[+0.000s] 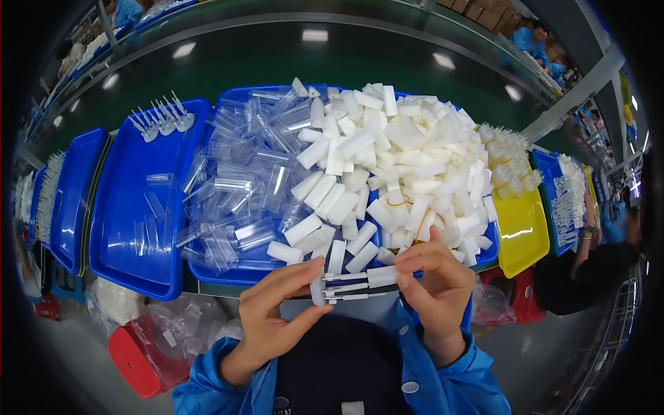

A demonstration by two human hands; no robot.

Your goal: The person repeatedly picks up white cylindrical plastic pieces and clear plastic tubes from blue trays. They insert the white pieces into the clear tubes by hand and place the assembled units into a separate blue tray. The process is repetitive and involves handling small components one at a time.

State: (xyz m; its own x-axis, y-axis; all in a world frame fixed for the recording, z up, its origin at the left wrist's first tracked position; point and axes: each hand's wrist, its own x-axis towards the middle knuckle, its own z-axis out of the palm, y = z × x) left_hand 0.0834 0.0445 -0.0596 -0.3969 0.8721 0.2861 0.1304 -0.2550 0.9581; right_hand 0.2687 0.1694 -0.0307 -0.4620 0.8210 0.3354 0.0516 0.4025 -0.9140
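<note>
My left hand [274,315] pinches the white rounded base of a pronged plastic part [317,291] between thumb and fingers. Several thin prongs run rightward from that base. At their other end, my right hand [439,290] grips a white foam block [382,277], which meets the prong tips; how far they go into it I cannot tell. Both hands are just in front of a large heap of similar white foam pieces [415,149]. Left of the heap, clear plastic sleeves [245,176] lie piled in a blue tray [228,274].
Another blue tray [117,228] to the left holds several white pronged parts [162,119] and a few clear sleeves. White pieces lie at the top of a yellow tray [523,235] on the right. Red stools [142,353] stand below. Other people work beyond.
</note>
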